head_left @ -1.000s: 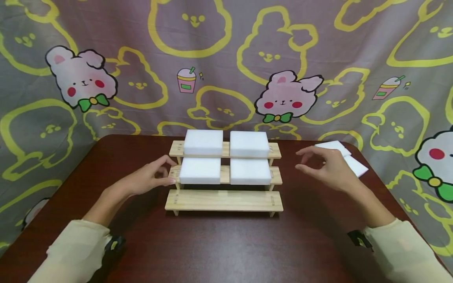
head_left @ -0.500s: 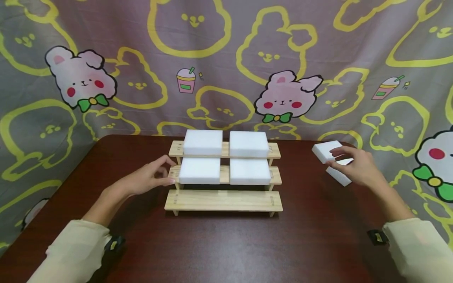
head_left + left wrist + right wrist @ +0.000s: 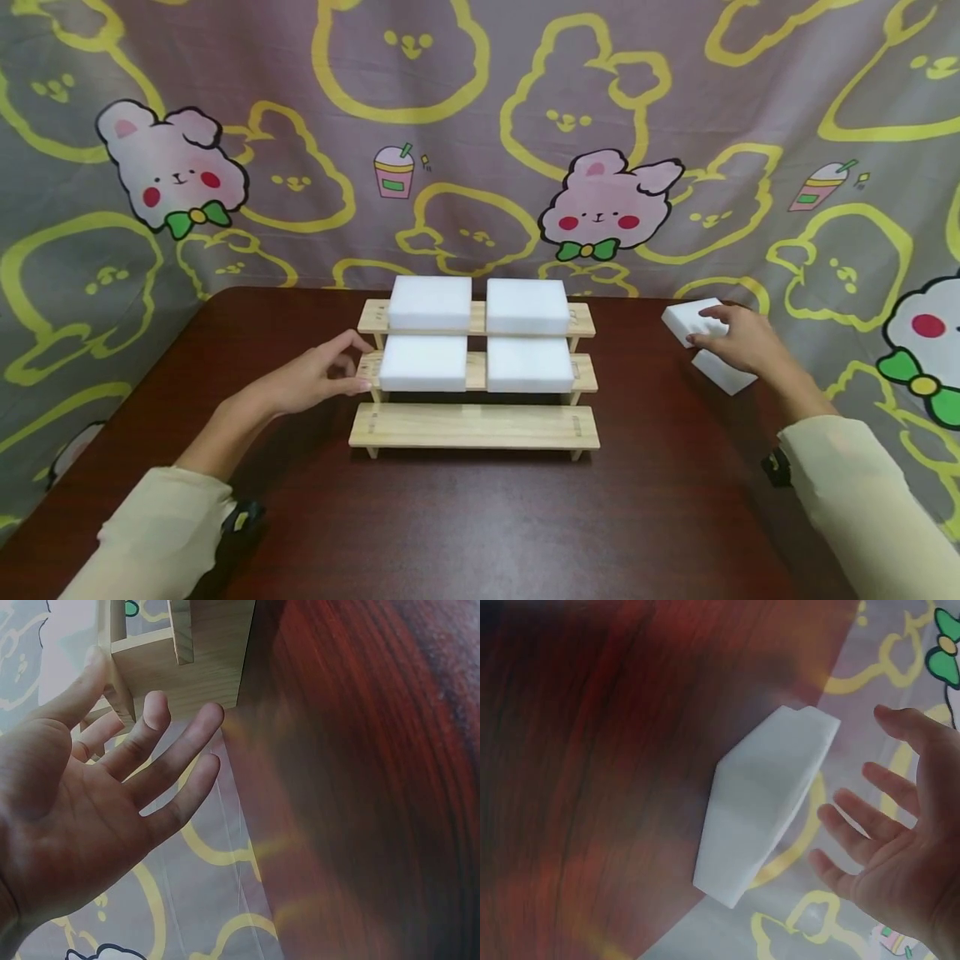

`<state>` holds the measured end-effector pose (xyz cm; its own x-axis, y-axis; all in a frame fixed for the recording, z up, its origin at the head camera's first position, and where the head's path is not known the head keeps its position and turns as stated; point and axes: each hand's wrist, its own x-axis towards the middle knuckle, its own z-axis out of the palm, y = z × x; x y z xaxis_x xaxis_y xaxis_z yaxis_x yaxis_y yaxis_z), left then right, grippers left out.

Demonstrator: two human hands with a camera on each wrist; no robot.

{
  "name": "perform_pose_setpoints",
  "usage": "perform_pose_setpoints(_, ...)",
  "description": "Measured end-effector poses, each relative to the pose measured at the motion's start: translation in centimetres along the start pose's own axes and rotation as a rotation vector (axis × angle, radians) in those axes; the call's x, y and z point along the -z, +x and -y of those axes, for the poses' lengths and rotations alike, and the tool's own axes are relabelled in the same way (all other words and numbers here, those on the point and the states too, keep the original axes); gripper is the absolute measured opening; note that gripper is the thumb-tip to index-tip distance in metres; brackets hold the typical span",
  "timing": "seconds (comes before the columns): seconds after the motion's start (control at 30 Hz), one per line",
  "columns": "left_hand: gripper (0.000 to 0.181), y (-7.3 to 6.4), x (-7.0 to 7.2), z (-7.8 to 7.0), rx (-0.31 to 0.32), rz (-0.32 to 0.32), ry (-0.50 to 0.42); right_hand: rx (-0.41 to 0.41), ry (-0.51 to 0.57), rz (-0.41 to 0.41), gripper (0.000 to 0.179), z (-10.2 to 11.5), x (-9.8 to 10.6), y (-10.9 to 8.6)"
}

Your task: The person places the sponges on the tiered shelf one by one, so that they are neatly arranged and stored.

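Note:
A three-tier wooden display rack (image 3: 474,426) stands on the table, with white foam blocks (image 3: 430,302) in pairs on its top and middle tiers. My left hand (image 3: 303,379) holds the left end of the middle tier between thumb and index finger; in the left wrist view its other fingers are spread loosely. At the right, my right hand (image 3: 746,340) hovers over two more foam blocks, its fingers loosely bent. The rear block (image 3: 678,321) is partly covered by that hand, and the front block (image 3: 722,373) lies beside it. In the right wrist view, the fingers look apart from the white foam (image 3: 754,802).
The dark red-brown table (image 3: 480,525) extends around the rack. Behind it and at the sides hangs a curtain (image 3: 465,67) with cartoon rabbits and yellow outlines. The bottom tier of the rack is bare wood.
My right hand has moved right, away from the rack's side, to above the loose foam blocks, then shifted slightly. The left hand has stayed at the rack.

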<state>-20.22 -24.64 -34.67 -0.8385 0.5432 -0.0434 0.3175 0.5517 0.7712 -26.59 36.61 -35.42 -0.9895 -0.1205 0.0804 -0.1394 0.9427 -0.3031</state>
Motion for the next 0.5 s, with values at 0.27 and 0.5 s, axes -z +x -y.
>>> perform_pose_setpoints(0.27, 0.045, 0.0, 0.0, -0.1, -0.008, 0.0, 0.0, 0.031, -0.008, 0.094, 0.056, 1.2, -0.9, 0.5)
perform_pose_setpoints(0.5, 0.045, -0.1, 0.0, 0.0, -0.004, -0.003, 0.002, 0.145, 0.075, 0.107, 0.049, 3.7, -1.5, 0.1)
